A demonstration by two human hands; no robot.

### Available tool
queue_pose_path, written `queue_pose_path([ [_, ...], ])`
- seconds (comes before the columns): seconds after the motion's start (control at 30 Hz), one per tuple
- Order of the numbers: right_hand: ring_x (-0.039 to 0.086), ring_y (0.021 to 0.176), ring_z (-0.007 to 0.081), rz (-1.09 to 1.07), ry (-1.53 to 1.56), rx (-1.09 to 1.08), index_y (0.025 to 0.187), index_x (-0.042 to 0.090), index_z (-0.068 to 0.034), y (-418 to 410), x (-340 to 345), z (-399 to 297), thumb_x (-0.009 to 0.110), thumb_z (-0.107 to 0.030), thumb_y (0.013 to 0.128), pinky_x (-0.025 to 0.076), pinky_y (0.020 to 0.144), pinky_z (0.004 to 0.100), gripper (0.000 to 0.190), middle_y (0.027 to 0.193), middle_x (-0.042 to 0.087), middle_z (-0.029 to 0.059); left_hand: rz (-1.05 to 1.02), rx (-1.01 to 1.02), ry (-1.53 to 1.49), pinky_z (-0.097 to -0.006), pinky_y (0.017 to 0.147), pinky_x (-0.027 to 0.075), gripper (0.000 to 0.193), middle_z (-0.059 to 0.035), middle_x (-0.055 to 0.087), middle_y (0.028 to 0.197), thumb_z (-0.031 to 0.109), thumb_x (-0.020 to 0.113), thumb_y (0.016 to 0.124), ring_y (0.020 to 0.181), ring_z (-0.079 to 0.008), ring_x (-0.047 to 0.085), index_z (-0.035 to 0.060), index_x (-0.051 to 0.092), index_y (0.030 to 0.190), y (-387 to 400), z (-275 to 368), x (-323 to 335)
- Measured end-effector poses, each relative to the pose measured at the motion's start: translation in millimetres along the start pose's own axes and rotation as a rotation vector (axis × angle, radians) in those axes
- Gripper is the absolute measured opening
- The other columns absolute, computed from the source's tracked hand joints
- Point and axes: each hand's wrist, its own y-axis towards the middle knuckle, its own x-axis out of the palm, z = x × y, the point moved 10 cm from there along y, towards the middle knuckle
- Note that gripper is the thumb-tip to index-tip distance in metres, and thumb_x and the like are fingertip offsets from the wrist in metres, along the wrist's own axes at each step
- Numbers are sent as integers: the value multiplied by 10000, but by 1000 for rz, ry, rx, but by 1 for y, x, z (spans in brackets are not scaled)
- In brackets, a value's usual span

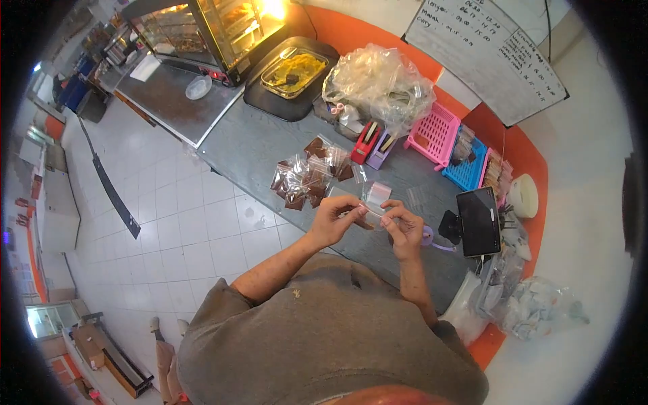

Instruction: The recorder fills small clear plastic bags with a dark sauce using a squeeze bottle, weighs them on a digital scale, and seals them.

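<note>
Both of my hands pinch a small clear zip bag [373,210] by its top edge, above the grey table [248,147]. My left hand [335,218] has its thumb and finger at the bag's left end, with something brown low in the bag beside it. My right hand [403,228] grips the right end. Beyond my left hand lies a pile of small zip bags with brown contents [304,179]. A stack of flat zip bags with a pinkish-red band [378,192] lies just past my fingers, and another clear bag [418,196] is to the right.
A red tape dispenser [365,143] and a purple one [381,151] stand behind. Further right are a pink basket [435,132], a blue basket [468,164] and a tablet on a stand [478,221]. A large plastic bag [379,83], a food tray [295,73] and a lit display warmer [202,35] stand at the back.
</note>
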Motion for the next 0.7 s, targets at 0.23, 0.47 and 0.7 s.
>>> queue_pose_path([
  [0.23, 569, 1031, 185, -70, -282, -75, 851, 684, -36, 9, 13, -10, 710, -78, 766, 381, 943, 330, 98, 1031, 646, 96, 19, 26, 232, -281, 641, 529, 111, -103, 676, 812, 82, 676, 894, 715, -137, 664, -28, 677, 908, -3, 20, 3],
  [0.47, 567, 1033, 178, -147, -89, 35, 872, 658, -4, 12, 31, -11, 679, -50, 821, 399, 941, 320, 72, 1000, 633, 80, 21, 236, 451, -267, 633, 510, 77, -99, 676, 812, 41, 682, 878, 726, -147, 657, -34, 671, 887, -5, 36, 5],
  [0.7, 585, 989, 164, -162, -168, 34, 893, 647, 9, 20, 44, -7, 684, -62, 846, 426, 914, 308, 92, 925, 643, 64, 138, 273, 366, -272, 633, 482, 62, -82, 634, 825, 25, 644, 898, 716, -138, 604, -36, 642, 887, -9, 27, -9],
])
